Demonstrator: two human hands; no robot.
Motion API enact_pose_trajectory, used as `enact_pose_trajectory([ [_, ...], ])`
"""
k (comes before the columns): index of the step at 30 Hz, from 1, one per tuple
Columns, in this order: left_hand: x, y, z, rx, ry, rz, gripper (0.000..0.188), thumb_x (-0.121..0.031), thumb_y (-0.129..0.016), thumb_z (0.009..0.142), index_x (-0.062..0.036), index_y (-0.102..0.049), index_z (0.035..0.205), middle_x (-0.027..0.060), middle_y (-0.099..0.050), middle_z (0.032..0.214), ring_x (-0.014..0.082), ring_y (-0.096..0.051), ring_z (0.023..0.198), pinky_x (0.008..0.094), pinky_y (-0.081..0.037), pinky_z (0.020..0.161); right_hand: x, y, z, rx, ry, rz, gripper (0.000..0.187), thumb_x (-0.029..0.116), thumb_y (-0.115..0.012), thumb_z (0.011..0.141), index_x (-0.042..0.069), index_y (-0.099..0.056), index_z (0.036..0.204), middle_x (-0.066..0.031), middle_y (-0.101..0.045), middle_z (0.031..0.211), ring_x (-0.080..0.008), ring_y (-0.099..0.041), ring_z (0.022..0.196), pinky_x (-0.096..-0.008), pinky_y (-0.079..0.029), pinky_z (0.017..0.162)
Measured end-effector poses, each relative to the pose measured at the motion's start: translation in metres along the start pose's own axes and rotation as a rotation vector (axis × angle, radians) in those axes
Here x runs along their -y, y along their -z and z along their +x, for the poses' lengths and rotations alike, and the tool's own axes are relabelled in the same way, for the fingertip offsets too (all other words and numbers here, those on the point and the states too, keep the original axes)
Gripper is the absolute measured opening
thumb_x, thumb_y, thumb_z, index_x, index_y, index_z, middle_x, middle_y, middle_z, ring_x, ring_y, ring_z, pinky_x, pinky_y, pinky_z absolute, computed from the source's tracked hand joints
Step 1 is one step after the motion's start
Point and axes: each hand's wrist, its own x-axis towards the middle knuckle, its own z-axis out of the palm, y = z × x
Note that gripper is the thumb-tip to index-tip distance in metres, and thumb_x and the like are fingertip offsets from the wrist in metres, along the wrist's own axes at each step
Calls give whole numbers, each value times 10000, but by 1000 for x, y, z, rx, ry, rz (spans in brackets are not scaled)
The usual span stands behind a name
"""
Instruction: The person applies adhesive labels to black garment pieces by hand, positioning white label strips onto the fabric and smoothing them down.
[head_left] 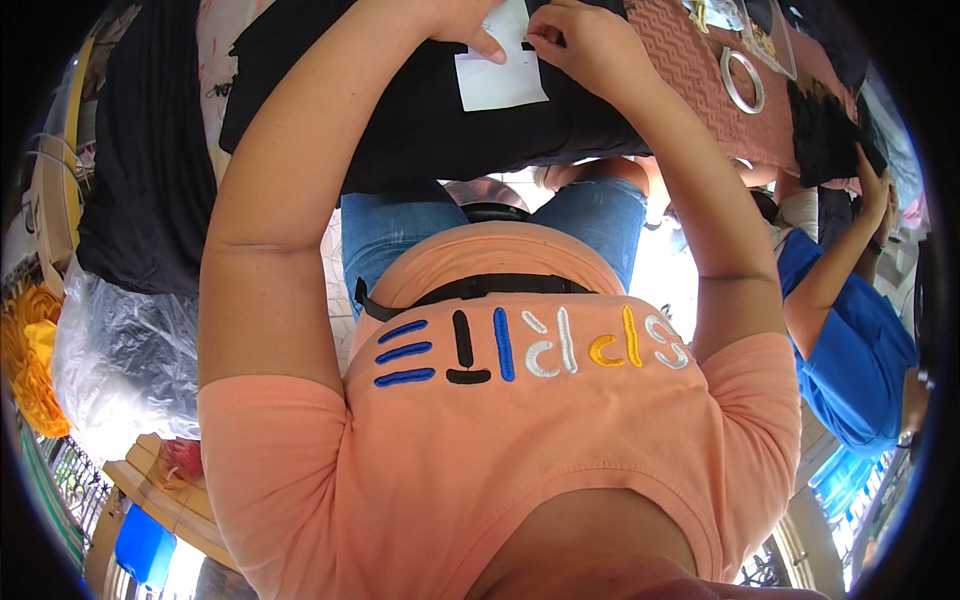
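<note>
Here's the white paper (503, 88), lying flat on black cloth (430, 135), and both bare hands are right at it. The left hand (465, 18) sits at its upper left, thumb laid across the white; the other fingers run out past the top edge of view, so I can't tell how wide they are or whether they grip. Over to the paper's right, the right hand (592, 45): fingers bent, tips drawn in narrow just beside its edge, and whether they pinch anything I can't tell!

Further right of the paper, patterned pink cloth (680, 65) covers the surface, carrying a white ring (742, 82) and, farther up, a clear container (772, 35). Well off to the paper's lower right, a co-worker in a blue shirt (855, 345), one hand (877, 190) at a dark cloth (825, 135). Well left of the paper hangs more dark fabric (140, 160), and below it, clear plastic (130, 350).
</note>
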Motion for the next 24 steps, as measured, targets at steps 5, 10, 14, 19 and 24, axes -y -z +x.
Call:
enact_pose_trajectory([
  [5,-2,0,2,21,32,25,1109,-558,-780,789,84,-278,1541,272,-179,1647,373,-233,1526,449,-302,1211,10,-2,-8,26,-488,500,141,103,-768,831,-6,-744,917,-172,-720,914,-324,-700,797,-375,-543,728],
  [10,-1,-2,3,8,17,20,1117,-561,-778,788,94,-272,1538,276,-176,1645,374,-231,1526,452,-303,1211,3,-9,-17,-216,-229,291,133,92,-749,845,0,-737,940,-179,-707,904,-339,-696,828,-388,-541,761],
  [14,0,-2,3,3,1,34,1117,-558,-778,788,98,-270,1537,280,-178,1643,379,-228,1526,451,-299,1214,7,2,-16,-135,-244,252,126,94,-747,841,11,-732,936,-173,-703,912,-332,-694,828,-385,-539,759],
  [19,-2,1,-2,-6,-5,-6,1116,-553,-779,790,95,-265,1539,281,-175,1644,379,-223,1527,446,-295,1217,25,4,-14,-20,-297,187,107,108,-746,834,17,-710,877,-151,-677,882,-333,-687,809,-410,-532,724],
  [24,-3,0,2,27,26,30,1111,-548,-780,792,87,-264,1543,274,-171,1647,375,-219,1529,452,-295,1217,25,-4,-16,-59,-137,5,126,141,-730,849,18,-701,856,-143,-661,869,-360,-678,803,-430,-530,713],
])
